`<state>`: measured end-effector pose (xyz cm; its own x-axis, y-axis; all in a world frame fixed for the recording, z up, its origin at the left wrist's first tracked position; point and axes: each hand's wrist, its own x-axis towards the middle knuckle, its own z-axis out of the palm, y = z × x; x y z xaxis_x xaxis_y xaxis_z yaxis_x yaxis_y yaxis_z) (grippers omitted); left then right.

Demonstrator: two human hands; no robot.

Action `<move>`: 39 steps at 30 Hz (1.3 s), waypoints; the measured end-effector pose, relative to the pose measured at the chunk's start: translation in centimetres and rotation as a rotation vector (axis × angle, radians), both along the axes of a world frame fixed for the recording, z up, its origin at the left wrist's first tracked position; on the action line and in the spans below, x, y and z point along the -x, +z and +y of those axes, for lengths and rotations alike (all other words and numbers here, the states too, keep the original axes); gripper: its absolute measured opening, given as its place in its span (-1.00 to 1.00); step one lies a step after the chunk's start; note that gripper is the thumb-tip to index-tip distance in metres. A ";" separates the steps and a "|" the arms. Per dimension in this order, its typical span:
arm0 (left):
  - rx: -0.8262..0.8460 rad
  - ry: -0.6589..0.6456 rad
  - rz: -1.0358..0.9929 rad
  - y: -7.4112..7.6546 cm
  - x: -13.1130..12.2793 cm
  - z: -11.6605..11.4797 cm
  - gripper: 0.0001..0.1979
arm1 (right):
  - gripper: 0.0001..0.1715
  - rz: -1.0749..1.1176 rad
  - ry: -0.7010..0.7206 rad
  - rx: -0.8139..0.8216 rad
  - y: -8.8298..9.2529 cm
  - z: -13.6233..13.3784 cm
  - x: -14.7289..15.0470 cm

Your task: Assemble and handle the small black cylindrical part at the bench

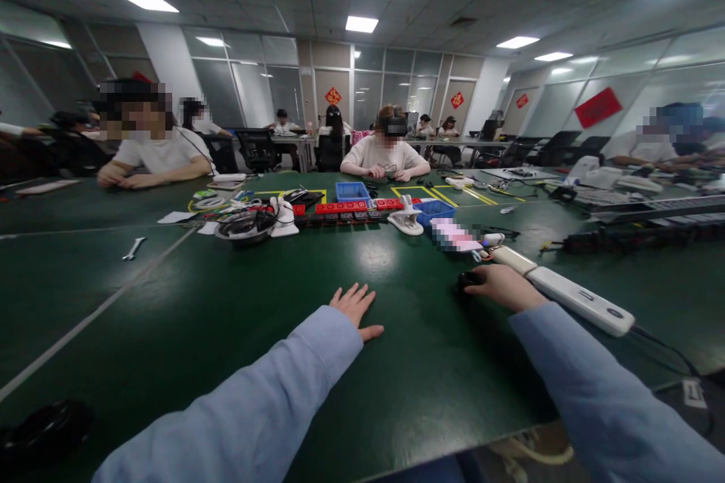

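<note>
My left hand [356,308] lies flat on the green table [238,317], fingers stretched out and apart, holding nothing. My right hand [498,285] is closed over a small black object [469,279] on the table, which it mostly hides. Both arms wear light blue sleeves. Just right of my right hand lies a long white power strip [583,300] with a cable running off to the right.
Across the table sit blue bins [352,191], red parts [342,207], white holders [405,217], a round dark device [245,226] and a wrench [134,248]. Several people sit at the far side and at both ends. A black object [45,430] lies at the near left edge.
</note>
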<state>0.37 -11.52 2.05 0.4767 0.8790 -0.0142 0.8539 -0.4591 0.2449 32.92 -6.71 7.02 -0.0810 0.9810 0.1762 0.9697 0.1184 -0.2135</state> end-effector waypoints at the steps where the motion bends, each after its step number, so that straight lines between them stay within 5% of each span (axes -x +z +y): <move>1: -0.014 0.025 -0.033 -0.2 0.0 0.1 -0.27 | -0.65 -0.030 0.033 0.045 0.0 0.2 1.2; 7: -0.210 0.220 -0.320 -0.9 1.0 1.1 -0.42 | -0.61 -0.038 0.181 0.044 0.2 0.4 11.2; 13: -0.369 0.304 -0.529 -1.5 3.0 2.6 -0.49 | -0.49 0.264 0.561 0.001 -2.0 0.3 17.7; 18: -0.313 0.265 -0.563 -1.6 4.2 3.4 -0.45 | -0.09 0.534 0.678 0.247 -3.6 2.1 17.4; 26: -0.275 0.101 -0.532 -0.1 3.5 5.0 -0.37 | -0.29 0.563 0.887 0.574 -2.9 5.4 16.8; 33: -0.191 0.023 -0.593 -0.1 3.3 6.4 -0.54 | -0.56 0.459 0.957 0.546 -2.7 6.3 17.4; 39: -0.128 0.073 -0.619 -0.2 3.2 6.7 -0.57 | -0.57 0.474 0.877 0.495 -3.5 6.0 17.8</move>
<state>-2.82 -4.82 1.90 0.3019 0.8859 0.3521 0.6023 -0.4636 0.6499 15.13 -0.68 3.48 -0.8087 0.5878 -0.0218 0.3999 0.5221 -0.7533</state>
